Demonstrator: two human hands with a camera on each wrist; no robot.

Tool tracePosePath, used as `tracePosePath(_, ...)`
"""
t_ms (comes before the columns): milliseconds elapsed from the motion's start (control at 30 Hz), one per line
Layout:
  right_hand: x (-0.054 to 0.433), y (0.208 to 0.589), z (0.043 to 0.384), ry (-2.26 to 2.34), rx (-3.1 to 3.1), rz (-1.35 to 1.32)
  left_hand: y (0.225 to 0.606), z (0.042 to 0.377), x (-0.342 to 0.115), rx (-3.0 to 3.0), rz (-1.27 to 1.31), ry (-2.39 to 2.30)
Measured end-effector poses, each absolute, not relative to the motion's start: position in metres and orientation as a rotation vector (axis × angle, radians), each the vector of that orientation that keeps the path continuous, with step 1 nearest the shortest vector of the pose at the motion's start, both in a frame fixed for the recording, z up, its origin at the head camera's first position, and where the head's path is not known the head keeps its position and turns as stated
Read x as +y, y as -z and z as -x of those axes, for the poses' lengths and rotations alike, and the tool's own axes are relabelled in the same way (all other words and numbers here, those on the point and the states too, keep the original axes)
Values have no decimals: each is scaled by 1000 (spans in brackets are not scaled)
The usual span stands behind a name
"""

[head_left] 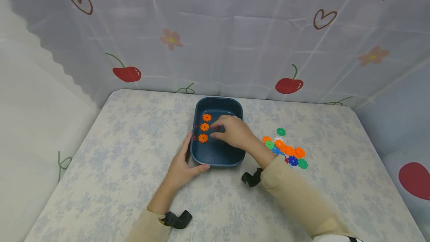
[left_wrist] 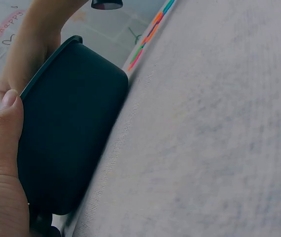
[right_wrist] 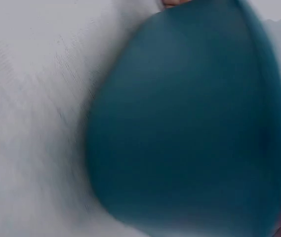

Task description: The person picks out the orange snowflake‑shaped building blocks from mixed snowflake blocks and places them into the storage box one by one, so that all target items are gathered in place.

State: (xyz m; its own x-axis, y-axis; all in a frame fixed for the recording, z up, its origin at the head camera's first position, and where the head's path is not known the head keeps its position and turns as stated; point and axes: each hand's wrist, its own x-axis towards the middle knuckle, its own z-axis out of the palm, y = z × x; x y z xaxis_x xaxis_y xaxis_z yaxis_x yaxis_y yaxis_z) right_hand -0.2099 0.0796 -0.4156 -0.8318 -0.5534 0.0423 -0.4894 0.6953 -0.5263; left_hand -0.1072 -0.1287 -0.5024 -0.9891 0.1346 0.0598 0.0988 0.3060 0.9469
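A dark blue rectangular tray (head_left: 220,161) with rounded corners stands on the table. Three orange snowflake discs (head_left: 204,127) lie in a column along its left side, on the inside. My left hand (head_left: 179,169) holds the tray's near left corner, fingers along the left wall and thumb at the front; the left wrist view has this thumb (left_wrist: 4,133) against the rim. Over the tray is my right hand (head_left: 231,132), its thumb and index finger bent and apart beside the discs, with nothing visible between them. In the right wrist view the tray wall hides most of that hand.
To the right of the tray, a loose pile of snowflake discs (head_left: 289,150) in orange, green, blue and white lies near my right forearm. A lone green disc (head_left: 281,132) sits just behind it. A printed curtain (head_left: 218,47) hangs behind the table's far edge.
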Motion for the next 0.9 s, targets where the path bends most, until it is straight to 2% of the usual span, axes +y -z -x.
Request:
tracePosePath(433, 157, 378, 189, 967, 2976, 746, 502, 107, -127, 2483, -210, -1844)
tracePosePath(900, 255, 400, 174, 849, 3018, 381, 504, 107, -128, 2507, -217, -1827)
